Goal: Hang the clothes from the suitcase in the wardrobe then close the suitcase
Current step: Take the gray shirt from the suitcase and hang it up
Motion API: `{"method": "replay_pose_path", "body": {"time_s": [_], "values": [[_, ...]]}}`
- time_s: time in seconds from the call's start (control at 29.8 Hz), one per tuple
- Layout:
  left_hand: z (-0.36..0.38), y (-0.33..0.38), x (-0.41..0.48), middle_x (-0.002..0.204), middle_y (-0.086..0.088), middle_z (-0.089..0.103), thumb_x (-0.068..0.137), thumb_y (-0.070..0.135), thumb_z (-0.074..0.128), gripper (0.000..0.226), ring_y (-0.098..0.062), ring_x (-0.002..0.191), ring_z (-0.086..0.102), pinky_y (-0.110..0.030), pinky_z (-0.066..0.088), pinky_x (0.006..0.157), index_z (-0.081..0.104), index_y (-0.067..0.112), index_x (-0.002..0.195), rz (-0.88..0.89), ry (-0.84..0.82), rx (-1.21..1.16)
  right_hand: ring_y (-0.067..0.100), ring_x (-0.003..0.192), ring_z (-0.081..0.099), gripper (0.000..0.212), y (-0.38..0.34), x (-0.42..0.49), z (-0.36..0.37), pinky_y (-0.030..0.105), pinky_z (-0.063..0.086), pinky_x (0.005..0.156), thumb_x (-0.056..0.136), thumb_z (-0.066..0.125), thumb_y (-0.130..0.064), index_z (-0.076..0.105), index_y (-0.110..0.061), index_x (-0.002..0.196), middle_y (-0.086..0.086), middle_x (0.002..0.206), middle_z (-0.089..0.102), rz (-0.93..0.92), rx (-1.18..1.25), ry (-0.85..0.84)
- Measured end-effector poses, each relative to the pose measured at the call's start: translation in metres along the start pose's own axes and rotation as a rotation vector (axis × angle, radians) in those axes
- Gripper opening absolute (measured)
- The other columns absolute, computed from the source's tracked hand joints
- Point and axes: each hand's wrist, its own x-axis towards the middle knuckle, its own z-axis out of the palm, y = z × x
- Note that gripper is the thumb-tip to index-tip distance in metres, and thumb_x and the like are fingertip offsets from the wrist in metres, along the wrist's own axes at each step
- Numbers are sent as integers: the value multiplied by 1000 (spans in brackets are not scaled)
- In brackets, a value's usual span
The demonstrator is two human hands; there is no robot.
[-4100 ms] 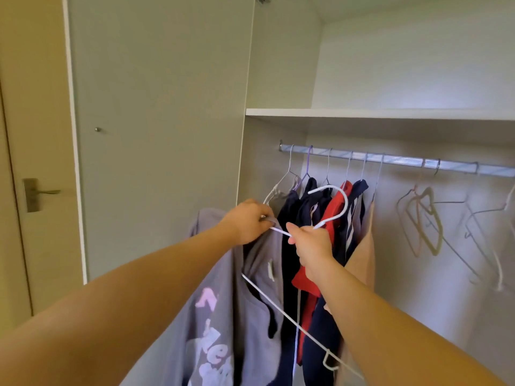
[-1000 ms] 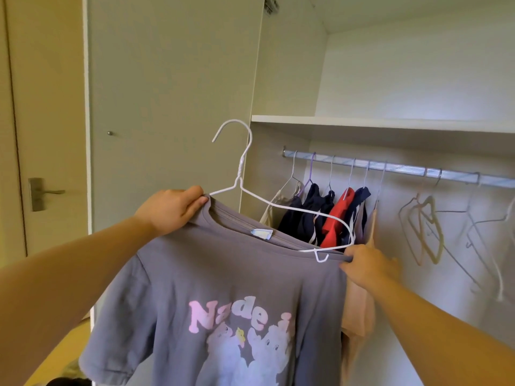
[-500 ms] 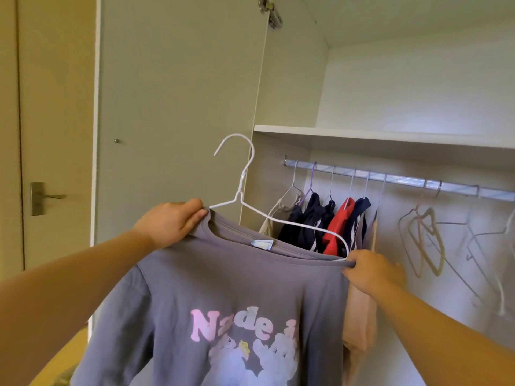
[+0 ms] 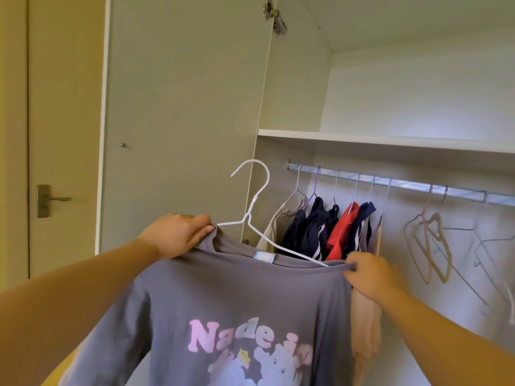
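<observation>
A grey T-shirt with pink lettering hangs on a white wire hanger, held up in front of the open wardrobe. My left hand grips the shirt's left shoulder over the hanger end. My right hand pinches the right shoulder where the hanger wire slips under the fabric. The hanger's hook stands free, left of and below the metal rail. The suitcase is out of view.
Several garments in navy, red and beige hang at the rail's left end. Bare hangers dangle further right. A shelf runs above the rail. The wardrobe door stands open at left, beside a room door handle.
The shirt went from bunched beside the hanging clothes to spread on the hanger. Over the last second my right hand drew the right shoulder over the hanger end.
</observation>
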Motion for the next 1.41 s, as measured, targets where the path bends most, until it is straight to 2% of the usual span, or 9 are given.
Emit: {"method": "replay_pose_path", "body": {"time_s": [0.13, 0.27, 0.37, 0.54, 0.64, 0.84, 1.07, 1.24, 1.41], "values": [[2, 9, 7, 91, -11, 64, 64, 65, -7, 88, -32, 85, 58, -27, 31, 64, 50, 12, 103, -11, -35, -33, 23, 87, 60, 14, -15, 1, 6, 30, 45, 73, 91, 51, -15, 58, -21, 81, 4, 87, 67, -145, 281, -7], [3, 23, 14, 90, -10, 64, 65, 66, -6, 87, -30, 86, 58, -27, 31, 64, 51, 12, 104, 1, -3, -70, 15, 63, 45, 16, -34, -2, 8, 25, 35, 59, 94, 47, -11, 50, -20, 81, 8, 72, 53, -221, 525, -99], [4, 33, 20, 92, -10, 64, 76, 66, 4, 76, -30, 87, 59, -28, 32, 65, 50, 13, 104, -26, -21, -92, 11, 56, 34, 14, -48, -3, 9, 20, 29, 51, 94, 49, -11, 43, -21, 85, 0, 66, 40, -254, 595, -128], [10, 50, 27, 96, -7, 63, 82, 66, 9, 69, -27, 89, 58, -27, 34, 66, 50, 15, 107, 9, -65, -54, 11, 48, 36, 12, -63, 0, 12, 23, 31, 50, 91, 58, -21, 48, -17, 86, -2, 54, 40, -198, 613, -107], [9, 41, 20, 99, -5, 63, 86, 65, 12, 64, -25, 93, 58, -27, 35, 67, 49, 18, 107, -32, -128, -23, 11, 50, 40, 15, -53, -1, 8, 20, 32, 49, 89, 61, -23, 50, -16, 81, -1, 54, 44, -150, 606, -73], [9, 24, 4, 108, -4, 60, 99, 45, 26, 34, -26, 101, 56, -29, 38, 74, 48, 20, 108, -208, -244, -35, 21, 74, 55, 16, -33, -3, 6, 24, 41, 62, 87, 64, -19, 59, -4, 87, 17, 83, 63, -6, 685, 24], [17, 55, 29, 90, 0, 56, 100, 40, 34, 29, -21, 85, 49, -28, 34, 68, 55, 19, 99, -237, -174, -209, 13, 59, 44, 17, -40, -8, 5, 21, 34, 55, 89, 59, -15, 51, -10, 76, 0, 63, 47, 2, 705, 68], [25, 68, 35, 84, 6, 51, 99, 35, 40, 25, -17, 80, 47, -29, 39, 73, 58, 18, 96, -183, -163, -327, 14, 55, 32, 31, -40, -8, 4, 24, 26, 53, 94, 52, -23, 47, -3, 71, 2, 59, 35, -42, 661, 45], [30, 81, 41, 86, 0, 57, 98, 29, 43, 21, -22, 82, 51, -30, 41, 75, 59, 17, 98, -116, -200, -406, 18, 68, 47, 33, -25, -12, 1, 28, 37, 65, 92, 55, -26, 57, -3, 69, 10, 72, 53, 60, 726, 37]]}}
